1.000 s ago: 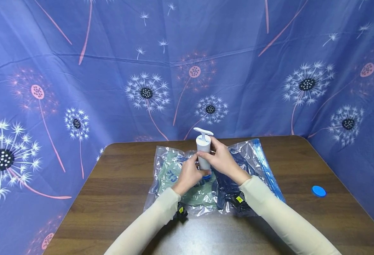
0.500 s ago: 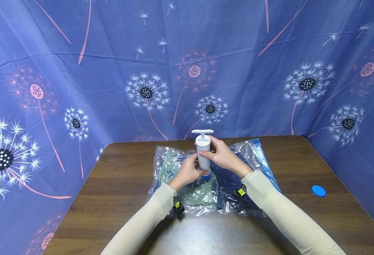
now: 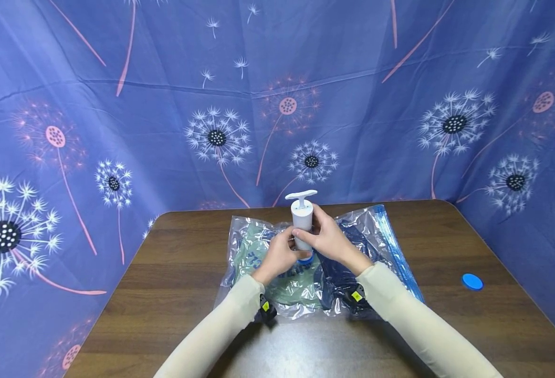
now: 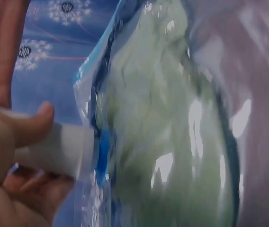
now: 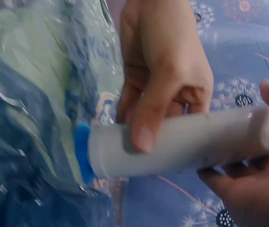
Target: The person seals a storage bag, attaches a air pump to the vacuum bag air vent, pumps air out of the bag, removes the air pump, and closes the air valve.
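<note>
A white hand pump (image 3: 302, 218) with a T-shaped handle (image 3: 301, 195) stands upright on the blue valve (image 3: 306, 260) of a clear vacuum storage bag (image 3: 239, 231). Low on the barrel, my left hand (image 3: 281, 255) grips it with thumb and fingers. Higher up, the right hand (image 3: 328, 236) wraps the barrel from the other side. Inside the bag lie a green folded garment (image 3: 286, 291) with blue lettering and a dark navy one (image 3: 336, 273). In the right wrist view the pump's lower end (image 5: 101, 151) sits right at the blue valve ring (image 5: 83, 152).
The bag lies on a brown wooden table (image 3: 178, 262), its blue zip edge (image 3: 395, 247) on the right. A round blue cap (image 3: 472, 282) rests near the table's right side. Behind hangs a blue curtain (image 3: 362, 131) with dandelion prints.
The pump's handle has turned and tilted slightly between frames while both hands keep hold of the barrel. The bag and the blue cap stay in place.
</note>
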`<state>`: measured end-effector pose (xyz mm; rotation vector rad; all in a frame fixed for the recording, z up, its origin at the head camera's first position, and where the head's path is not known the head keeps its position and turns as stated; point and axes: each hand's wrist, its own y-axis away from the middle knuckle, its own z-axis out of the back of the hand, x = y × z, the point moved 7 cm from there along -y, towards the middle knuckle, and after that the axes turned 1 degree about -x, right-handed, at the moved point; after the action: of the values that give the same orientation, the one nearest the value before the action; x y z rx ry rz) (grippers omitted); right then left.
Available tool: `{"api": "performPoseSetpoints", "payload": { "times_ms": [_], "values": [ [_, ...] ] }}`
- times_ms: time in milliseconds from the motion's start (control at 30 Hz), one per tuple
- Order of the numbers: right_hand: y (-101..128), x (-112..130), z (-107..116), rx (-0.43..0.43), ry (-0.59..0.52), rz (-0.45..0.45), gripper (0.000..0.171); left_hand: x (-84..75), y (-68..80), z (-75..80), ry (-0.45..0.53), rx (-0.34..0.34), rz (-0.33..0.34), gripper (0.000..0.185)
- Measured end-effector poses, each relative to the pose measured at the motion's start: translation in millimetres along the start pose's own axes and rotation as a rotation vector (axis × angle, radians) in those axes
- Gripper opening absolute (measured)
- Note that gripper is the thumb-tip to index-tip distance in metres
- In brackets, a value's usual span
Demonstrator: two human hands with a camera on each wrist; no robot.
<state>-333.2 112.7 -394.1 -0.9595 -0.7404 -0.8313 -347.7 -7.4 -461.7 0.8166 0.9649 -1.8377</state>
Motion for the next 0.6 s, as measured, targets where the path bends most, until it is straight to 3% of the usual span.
{"api": "performPoseSetpoints", "payload": {
  "times_ms": [200, 333, 433, 600],
  "values": [
    [4.6, 3.4, -0.4, -0.159, 0.024, -0.039, 0.068, -7.9, 6.0, 0.6, -0.078, -0.13, 0.012, 0.056],
    [3.6, 6.3, 2.5, -0.217, 0.0, -0.045, 0.061, -8.7, 5.8, 0.0, -0.133, -0.159, 0.007, 0.061],
    [2.0, 6.0, 3.6, -0.199, -0.007, -0.045, 0.06, -7.4, 4.3, -0.3, -0.146, -0.136, -0.001, 0.063],
    [-1.6, 3.9, 3.2, -0.127, 0.015, -0.02, 0.053, -1.6, 2.9, -0.7, -0.111, -0.042, 0.013, 0.063]
  ]
}}
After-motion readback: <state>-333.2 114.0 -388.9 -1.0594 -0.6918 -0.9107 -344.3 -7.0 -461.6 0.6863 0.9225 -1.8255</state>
